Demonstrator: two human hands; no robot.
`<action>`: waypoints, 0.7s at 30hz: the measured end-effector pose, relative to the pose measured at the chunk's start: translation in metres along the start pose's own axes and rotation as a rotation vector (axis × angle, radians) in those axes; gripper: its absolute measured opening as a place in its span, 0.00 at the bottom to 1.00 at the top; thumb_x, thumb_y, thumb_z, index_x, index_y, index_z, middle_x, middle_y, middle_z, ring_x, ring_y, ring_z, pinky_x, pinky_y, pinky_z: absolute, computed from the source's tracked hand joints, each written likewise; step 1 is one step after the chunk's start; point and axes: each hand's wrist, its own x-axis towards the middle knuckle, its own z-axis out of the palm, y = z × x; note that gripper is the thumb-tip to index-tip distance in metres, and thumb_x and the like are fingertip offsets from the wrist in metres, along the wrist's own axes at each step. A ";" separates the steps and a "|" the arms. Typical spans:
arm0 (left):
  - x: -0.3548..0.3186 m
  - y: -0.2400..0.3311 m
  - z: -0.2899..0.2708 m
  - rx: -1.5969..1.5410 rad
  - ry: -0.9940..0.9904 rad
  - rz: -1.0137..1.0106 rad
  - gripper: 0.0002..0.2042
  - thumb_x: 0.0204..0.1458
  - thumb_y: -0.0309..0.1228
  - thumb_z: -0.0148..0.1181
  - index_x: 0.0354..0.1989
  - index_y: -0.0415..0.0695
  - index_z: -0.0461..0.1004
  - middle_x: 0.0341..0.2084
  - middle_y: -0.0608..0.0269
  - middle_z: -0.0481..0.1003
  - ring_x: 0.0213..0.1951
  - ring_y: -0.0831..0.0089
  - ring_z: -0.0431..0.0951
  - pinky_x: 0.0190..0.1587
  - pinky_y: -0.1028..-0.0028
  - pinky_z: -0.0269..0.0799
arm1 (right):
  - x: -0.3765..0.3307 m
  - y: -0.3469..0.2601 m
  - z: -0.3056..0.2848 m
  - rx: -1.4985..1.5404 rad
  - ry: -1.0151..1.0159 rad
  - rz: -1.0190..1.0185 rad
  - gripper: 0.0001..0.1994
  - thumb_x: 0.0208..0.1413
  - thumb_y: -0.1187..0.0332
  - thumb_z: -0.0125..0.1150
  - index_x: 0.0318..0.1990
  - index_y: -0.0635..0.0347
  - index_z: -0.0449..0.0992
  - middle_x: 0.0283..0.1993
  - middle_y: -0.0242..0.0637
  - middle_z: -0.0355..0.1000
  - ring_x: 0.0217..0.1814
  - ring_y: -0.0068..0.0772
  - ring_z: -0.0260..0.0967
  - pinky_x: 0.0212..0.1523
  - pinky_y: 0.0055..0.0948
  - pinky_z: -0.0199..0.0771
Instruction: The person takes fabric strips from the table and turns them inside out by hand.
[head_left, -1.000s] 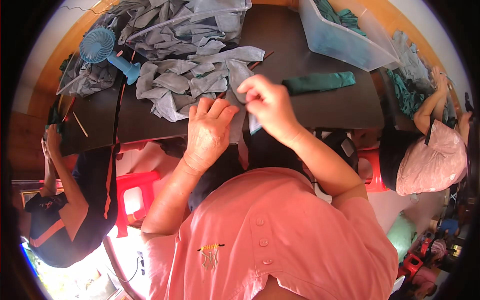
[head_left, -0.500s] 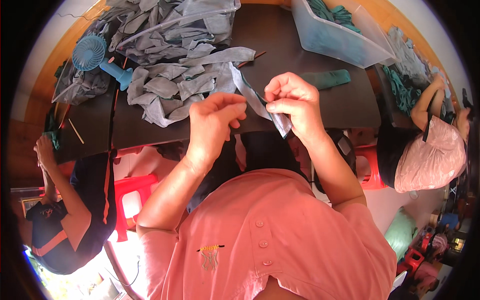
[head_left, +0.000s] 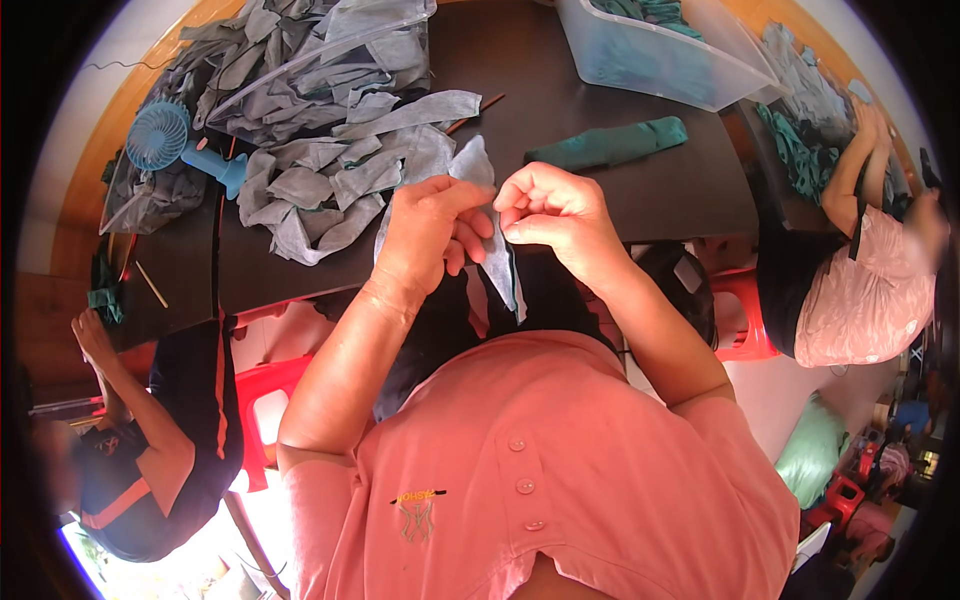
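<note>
Over the table's near edge, my left hand (head_left: 432, 228) is closed on a narrow grey cloth strip (head_left: 499, 272) with a dark green edge. The strip's upper end rises behind my fingers, and its pointed lower end hangs down between the hands. Right beside it, my right hand (head_left: 562, 218) is closed in a pinch at the strip's edge. What lies between the right fingertips is too small to make out. Left of my hands lies a loose pile of grey cloth pieces (head_left: 300, 190). Beyond my right hand rests a dark green rolled or folded cloth (head_left: 610, 143).
A clear bin (head_left: 425, 12) of grey cloth stands at the back left, near a blue hand fan (head_left: 160, 135). Another clear bin (head_left: 680, 85) holds green cloth at the back right. People sit at either side, by red stools (head_left: 745, 315).
The strip has passed from my right hand to my left and now hangs more upright. My hands have come closer together, the right one moving left and slightly down.
</note>
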 end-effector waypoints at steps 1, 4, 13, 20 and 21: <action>0.000 0.002 -0.001 0.038 -0.023 -0.011 0.08 0.48 0.26 0.59 0.32 0.32 0.73 0.20 0.55 0.75 0.13 0.74 0.72 0.10 0.79 0.58 | 0.001 0.002 0.000 0.002 0.002 0.000 0.10 0.46 0.85 0.58 0.36 0.64 0.74 0.31 0.32 0.73 0.33 0.18 0.69 0.35 0.19 0.70; -0.002 0.000 -0.001 0.117 -0.037 0.014 0.09 0.47 0.25 0.59 0.35 0.32 0.72 0.20 0.56 0.75 0.14 0.75 0.72 0.10 0.79 0.59 | 0.003 0.011 0.003 -0.060 0.058 -0.007 0.10 0.46 0.84 0.59 0.37 0.64 0.74 0.31 0.33 0.73 0.34 0.19 0.70 0.35 0.19 0.70; -0.013 -0.024 0.007 0.430 0.037 0.270 0.08 0.46 0.25 0.64 0.33 0.37 0.74 0.21 0.63 0.76 0.18 0.78 0.74 0.15 0.80 0.64 | 0.025 -0.001 0.012 -0.433 0.310 -0.007 0.15 0.45 0.81 0.63 0.42 0.66 0.71 0.27 0.37 0.71 0.31 0.25 0.72 0.29 0.26 0.71; -0.008 -0.039 0.014 1.097 0.276 0.700 0.09 0.41 0.28 0.65 0.27 0.40 0.71 0.20 0.54 0.76 0.23 0.57 0.78 0.27 0.63 0.72 | 0.022 0.003 0.010 -0.070 0.178 0.103 0.10 0.54 0.75 0.60 0.44 0.61 0.72 0.32 0.36 0.75 0.29 0.24 0.72 0.27 0.22 0.67; -0.007 -0.040 0.011 1.172 0.312 0.702 0.07 0.41 0.25 0.64 0.28 0.40 0.72 0.19 0.55 0.76 0.22 0.59 0.78 0.27 0.64 0.71 | 0.018 0.006 0.008 -0.097 0.206 0.064 0.09 0.54 0.75 0.59 0.43 0.61 0.73 0.32 0.35 0.75 0.29 0.23 0.72 0.28 0.21 0.67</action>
